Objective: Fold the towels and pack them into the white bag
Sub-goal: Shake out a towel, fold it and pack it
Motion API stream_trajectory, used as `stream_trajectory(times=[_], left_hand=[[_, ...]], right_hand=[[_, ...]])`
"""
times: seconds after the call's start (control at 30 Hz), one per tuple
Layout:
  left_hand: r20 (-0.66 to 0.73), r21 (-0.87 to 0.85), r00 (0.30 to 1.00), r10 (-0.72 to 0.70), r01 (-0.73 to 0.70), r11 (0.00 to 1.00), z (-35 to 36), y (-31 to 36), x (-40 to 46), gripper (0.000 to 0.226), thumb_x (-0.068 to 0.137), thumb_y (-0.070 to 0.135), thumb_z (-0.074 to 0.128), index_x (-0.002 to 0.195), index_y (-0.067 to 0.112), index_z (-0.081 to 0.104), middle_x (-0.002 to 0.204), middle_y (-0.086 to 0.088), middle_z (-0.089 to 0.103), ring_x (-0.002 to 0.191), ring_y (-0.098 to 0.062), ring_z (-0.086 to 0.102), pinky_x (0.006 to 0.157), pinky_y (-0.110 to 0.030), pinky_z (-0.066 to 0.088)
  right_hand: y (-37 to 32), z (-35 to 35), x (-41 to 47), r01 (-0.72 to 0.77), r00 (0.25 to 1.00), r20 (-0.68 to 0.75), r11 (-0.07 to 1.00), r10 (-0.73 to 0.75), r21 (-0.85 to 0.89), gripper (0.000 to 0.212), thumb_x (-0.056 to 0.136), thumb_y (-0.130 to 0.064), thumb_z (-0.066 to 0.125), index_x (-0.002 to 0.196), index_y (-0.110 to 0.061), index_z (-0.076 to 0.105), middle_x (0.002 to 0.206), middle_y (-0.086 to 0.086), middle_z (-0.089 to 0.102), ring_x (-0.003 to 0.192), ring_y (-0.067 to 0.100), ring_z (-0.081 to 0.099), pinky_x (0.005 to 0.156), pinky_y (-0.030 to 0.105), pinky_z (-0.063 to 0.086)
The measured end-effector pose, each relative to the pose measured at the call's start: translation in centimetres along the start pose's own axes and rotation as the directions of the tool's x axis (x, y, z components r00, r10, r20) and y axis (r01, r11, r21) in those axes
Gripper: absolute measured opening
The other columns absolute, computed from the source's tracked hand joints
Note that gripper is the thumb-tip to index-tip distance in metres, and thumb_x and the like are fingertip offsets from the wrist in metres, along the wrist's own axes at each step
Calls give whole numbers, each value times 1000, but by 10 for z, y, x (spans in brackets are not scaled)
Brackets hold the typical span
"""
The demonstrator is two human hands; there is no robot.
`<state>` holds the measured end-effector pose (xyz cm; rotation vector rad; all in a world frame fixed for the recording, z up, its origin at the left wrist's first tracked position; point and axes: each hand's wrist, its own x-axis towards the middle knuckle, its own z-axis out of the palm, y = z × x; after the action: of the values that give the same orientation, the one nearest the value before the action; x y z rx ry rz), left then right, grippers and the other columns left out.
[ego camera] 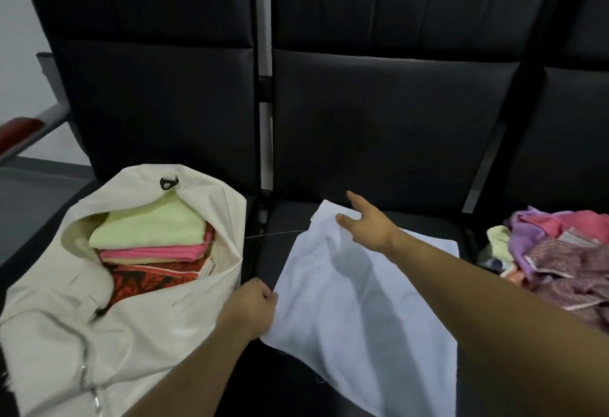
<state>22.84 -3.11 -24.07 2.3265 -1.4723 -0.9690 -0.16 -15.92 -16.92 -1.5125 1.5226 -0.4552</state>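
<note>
A: Status on the hands?

B: Left hand (252,306) is curled tight, pinching the left edge of the white towel (359,311) near its front-left corner. Right hand (365,223) is spread, fingers straight, resting flat on the towel's far-left corner. It grips nothing.

A: Towel position?

B: Laid out mostly flat on the middle seat (379,139), running from the seat's back toward its front edge. A thin loose thread (273,235) runs from the towel's left edge toward the bag.

A: Bag?

B: White bag (82,327) lies on the left seat (29,192), mouth open and facing up, just beside the left hand. Its right side reaches that seat's right edge. There's a zipper (87,380) along its front and a black loop (168,182) at the far rim.

A: Contents?

B: A folded stack inside: pale green towel (148,223) on top, pink towel (155,251) under it, red patterned cloth (145,283) below that. Deeper layers I can't make out.

A: Anything unfolded?

B: A crumpled pile (557,258) on the right seat, at that seat's left edge, well apart from the bag. Purple, pink and pale green fabrics, tangled, so I can't tell how many pieces. The right forearm crosses in front of its near side.
</note>
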Motion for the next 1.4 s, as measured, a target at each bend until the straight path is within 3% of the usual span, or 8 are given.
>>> stream_trajectory(times=[0.2,0.37,0.6,0.93,1.07,1.23,1.3,1.4], left_hand=[[-55,57,995,88,-85,995,-1,33,11,15,100,35,49,98,24,58,104,1,63,90,-18,61,88,-37,52],[-59,59,991,121,-117,991,3,56,16,30,102,35,51,126,18,55,126,-6,50,107,-27,58,96,-40,48],[-18,-99,993,-116,113,989,23,55,22,62,98,39,61,145,5,41,145,-19,43,129,-37,49,107,-44,40],[87,-436,988,-126,151,887,39,64,26,43,94,54,62,100,12,69,97,-6,72,88,-27,68,89,-43,57],[86,-455,992,-90,119,882,37,64,28,43,94,53,63,93,11,72,93,-6,74,86,-27,71,87,-43,58],[-13,-506,999,-44,32,862,30,67,24,53,98,40,63,59,15,40,60,-3,44,61,-24,43,59,-31,36],[-77,-482,997,-5,-33,876,21,65,18,56,94,50,64,53,20,42,75,-11,54,78,-35,52,69,-38,46],[-131,-431,989,63,-114,895,4,70,2,41,92,63,59,84,26,75,149,5,43,137,-25,42,116,-47,36]], right_hand=[[64,-49,-15,-264,953,-202,944,224,-199,47,98,-28,60,141,-13,51,139,12,57,116,30,60,97,37,50],[125,-65,-38,-601,791,-351,740,501,-300,75,89,-43,64,145,-1,37,143,22,48,127,41,52,104,43,48],[162,-42,-79,-695,716,-120,719,687,-32,25,92,-22,69,86,1,62,92,21,66,86,35,69,76,42,61],[162,-45,-112,-478,834,-246,870,493,123,37,88,-29,77,64,-5,62,65,4,64,57,20,58,53,28,45],[163,-48,-130,-363,872,-276,912,405,189,42,88,-37,75,79,4,75,78,11,76,68,20,68,66,32,53],[167,-52,-141,-277,871,-356,937,338,212,51,88,-45,73,70,2,69,66,6,69,64,17,58,63,31,46],[164,-56,-146,-244,865,-391,944,316,223,53,88,-46,73,68,3,68,84,3,66,79,16,58,74,32,45],[152,-64,-155,-208,837,-479,963,267,174,52,86,-49,73,73,2,74,137,-1,55,122,16,54,98,31,37]])
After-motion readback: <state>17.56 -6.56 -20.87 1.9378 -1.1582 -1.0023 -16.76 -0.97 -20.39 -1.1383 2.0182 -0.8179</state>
